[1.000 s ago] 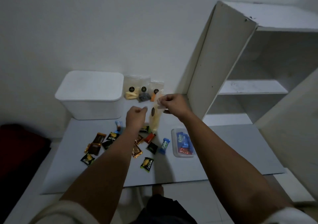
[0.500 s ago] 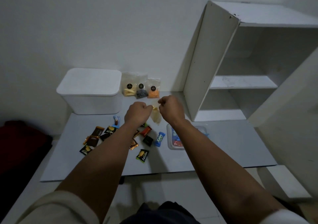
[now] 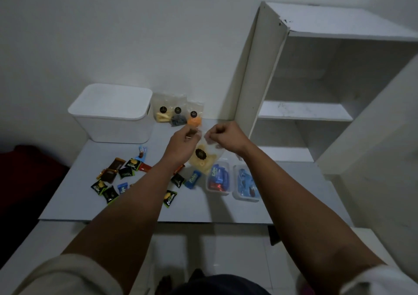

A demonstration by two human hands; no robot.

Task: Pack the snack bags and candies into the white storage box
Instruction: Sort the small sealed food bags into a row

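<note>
Matt white plastic storage box (image 3: 113, 118) – glossy foil candy wrappers (image 3: 126, 174), clear plastic snack bag (image 3: 203, 159).

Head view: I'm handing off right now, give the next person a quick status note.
Left hand and right hand both pinch the top of a clear snack bag, held above the table.
White storage box at back left, lid on.
Three snack bags stand beside it.
Loose candies lie scattered; two clear tubs hold more.
Done: nothing visibly packed.
Left: open box, load everything.
</note>
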